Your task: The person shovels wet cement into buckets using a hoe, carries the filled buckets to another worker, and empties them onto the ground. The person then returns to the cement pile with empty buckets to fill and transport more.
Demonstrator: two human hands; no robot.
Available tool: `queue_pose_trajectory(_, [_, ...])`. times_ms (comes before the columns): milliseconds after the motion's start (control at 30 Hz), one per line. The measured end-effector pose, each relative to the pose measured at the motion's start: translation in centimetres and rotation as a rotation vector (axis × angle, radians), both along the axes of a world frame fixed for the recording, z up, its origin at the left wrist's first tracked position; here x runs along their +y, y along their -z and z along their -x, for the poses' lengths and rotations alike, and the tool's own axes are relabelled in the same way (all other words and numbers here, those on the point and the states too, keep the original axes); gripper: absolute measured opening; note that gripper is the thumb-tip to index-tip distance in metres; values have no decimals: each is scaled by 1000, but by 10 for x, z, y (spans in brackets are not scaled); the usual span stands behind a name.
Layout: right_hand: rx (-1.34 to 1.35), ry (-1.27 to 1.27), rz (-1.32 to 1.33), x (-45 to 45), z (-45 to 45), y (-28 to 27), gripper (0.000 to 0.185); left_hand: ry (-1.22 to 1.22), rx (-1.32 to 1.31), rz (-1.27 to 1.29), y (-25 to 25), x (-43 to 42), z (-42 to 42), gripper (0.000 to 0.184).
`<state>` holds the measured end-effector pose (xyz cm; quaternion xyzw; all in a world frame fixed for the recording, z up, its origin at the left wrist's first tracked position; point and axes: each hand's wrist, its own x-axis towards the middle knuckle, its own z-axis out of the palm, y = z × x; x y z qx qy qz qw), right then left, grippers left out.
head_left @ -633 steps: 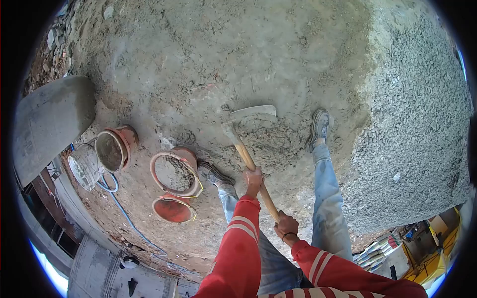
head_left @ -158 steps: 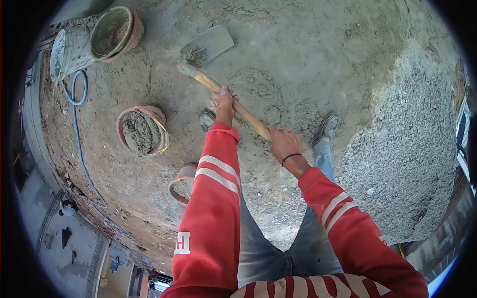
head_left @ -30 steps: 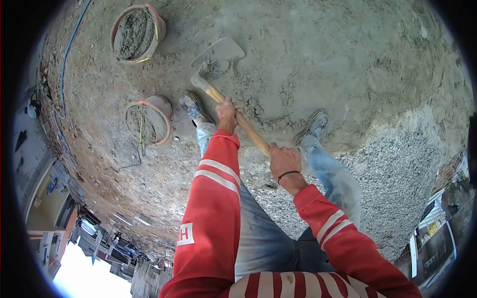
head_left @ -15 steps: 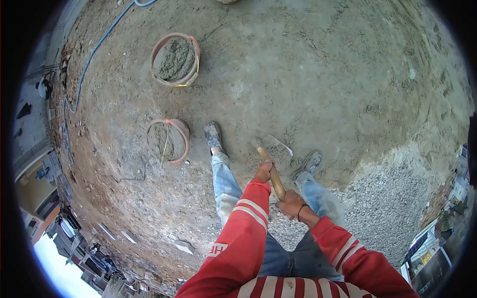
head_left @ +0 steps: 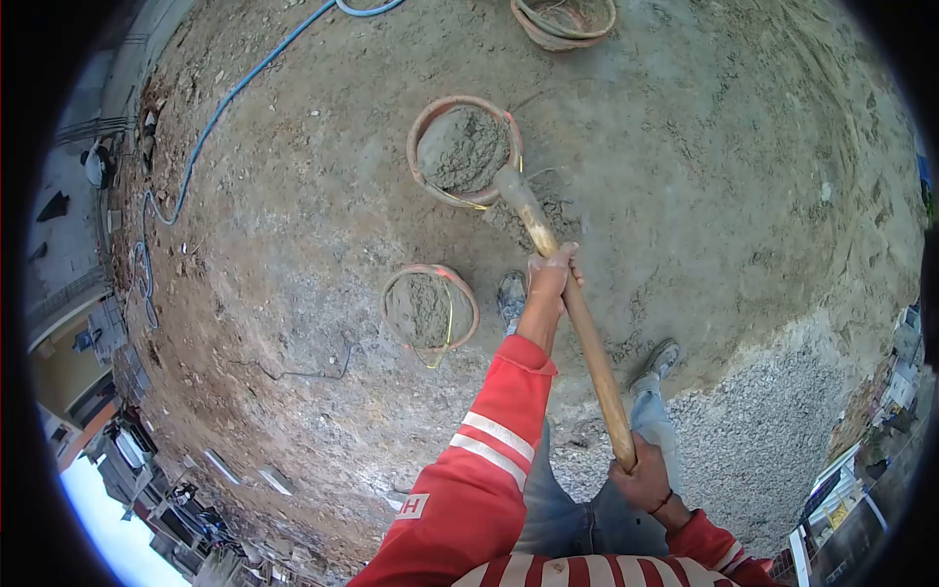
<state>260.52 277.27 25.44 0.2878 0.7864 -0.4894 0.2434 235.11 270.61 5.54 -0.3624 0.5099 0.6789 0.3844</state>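
A shovel [head_left: 599, 367] with a long wooden handle slants across the view in front of me. My left hand [head_left: 553, 273] wraps round the shaft near its metal socket. Farther back, my right hand [head_left: 644, 475] grips the handle's near end. The socket end reaches the right side of a bucket [head_left: 417, 176] heaped with grey wet concrete [head_left: 466, 149]. Little of the blade can be made out there against the grey ground. Left of my feet stands a second bucket [head_left: 473, 311], also holding concrete, with a yellow handle lying across it.
Farther off at the top are buckets [head_left: 565, 42] that look stacked. A blue hose [head_left: 230, 96] runs along the left. Grey gravel [head_left: 773, 421] spreads to the right of my feet. A bent metal rod [head_left: 313, 374] lies on the dirt at left.
The shovel's head has moved from near my feet out to the farther bucket. My left arm now stretches forward, my hands are farther apart, and the view has shifted.
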Motion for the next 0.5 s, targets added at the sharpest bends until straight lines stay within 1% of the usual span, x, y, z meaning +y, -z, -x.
queue_pose_trajectory(33, [-43, -53, -63, -4, -15, 18, 22, 19, -11, 10, -28, -2, 7, 23])
queue_pose_trajectory(67, [-84, -106, -126, -9, -28, 41, 22, -17, 152, 121, -54, -4, 10, 22])
queue_pose_trajectory(100, [-86, -49, -139, -15, -37, 75, 23, -52, 319, 228, -61, -7, 11, 21])
queue_pose_trajectory(133, [-72, -10, -115, -22, -40, 115, 23, -29, 317, 231, -53, -12, 11, 21])
queue_pose_trajectory(200, [-9, 50, -52, -31, -17, 201, 23, -68, 491, 385, -33, -20, 13, 22])
queue_pose_trajectory(267, [-87, 51, -63, -33, 19, 286, 23, -34, 550, 360, 15, -27, 23, 23])
queue_pose_trajectory(300, [-199, -37, -108, -32, 35, 321, 23, -53, 534, 350, 37, -30, 29, 20])
queue_pose_trajectory(333, [-209, -23, -153, -32, 48, 331, 23, -75, 527, 340, 48, -33, 37, 18])
queue_pose_trajectory(367, [-210, -4, -201, -33, 65, 339, 23, -59, 551, 350, 47, -33, 47, 18])
queue_pose_trajectory(400, [-202, 14, -183, -32, 73, 341, 23, -134, 555, 272, 44, -33, 53, 18])
queue_pose_trajectory(433, [-112, 32, -202, -31, 70, 338, 23, -209, 543, 195, 37, -33, 50, 18])
queue_pose_trajectory(467, [-26, 56, -228, -27, 62, 328, 23, -184, 536, 200, 22, -30, 43, 18])
queue_pose_trajectory(500, [-29, 80, -229, -20, 51, 312, 23, -207, 542, 155, 4, -25, 37, 18])
